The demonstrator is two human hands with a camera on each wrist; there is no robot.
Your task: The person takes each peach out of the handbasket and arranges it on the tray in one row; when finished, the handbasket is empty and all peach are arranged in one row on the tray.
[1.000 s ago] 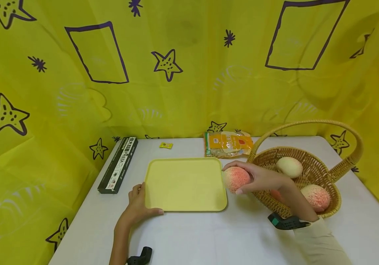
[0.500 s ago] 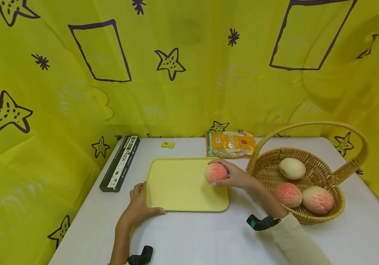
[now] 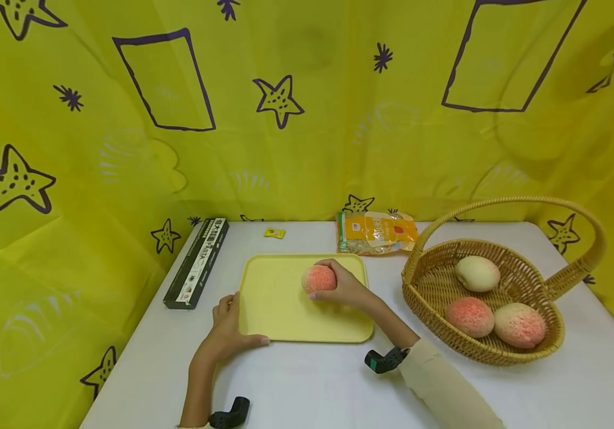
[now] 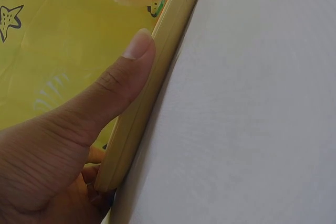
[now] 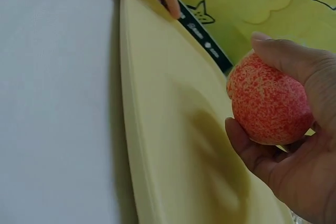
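Observation:
In the head view, my right hand [image 3: 341, 286] holds a pink and cream peach [image 3: 318, 279] over the yellow tray [image 3: 274, 319]. The right wrist view shows thumb and fingers curled round the peach [image 5: 270, 100], which is raised above the tray, its shadow falling on the surface below. At the tray's near left corner, my left hand [image 3: 227, 333] grips the edge. Its thumb [image 4: 118, 85] lies along the near side in the left wrist view, while the fingers wrap the left side, partly hidden.
A wicker basket [image 3: 419, 292] with a tall handle stands at right, holding three peaches [image 3: 470, 317]. Behind the tray lie an orange food packet [image 3: 376, 232] and a small yellow sachet [image 3: 274, 233]. A black pasta box [image 3: 196, 262] lies at left. A yellow curtain [image 3: 285, 167] encloses the white table.
My right hand has carried the peach leftward from beside the basket to over the middle of the tray. The left hand has stayed at the tray's corner.

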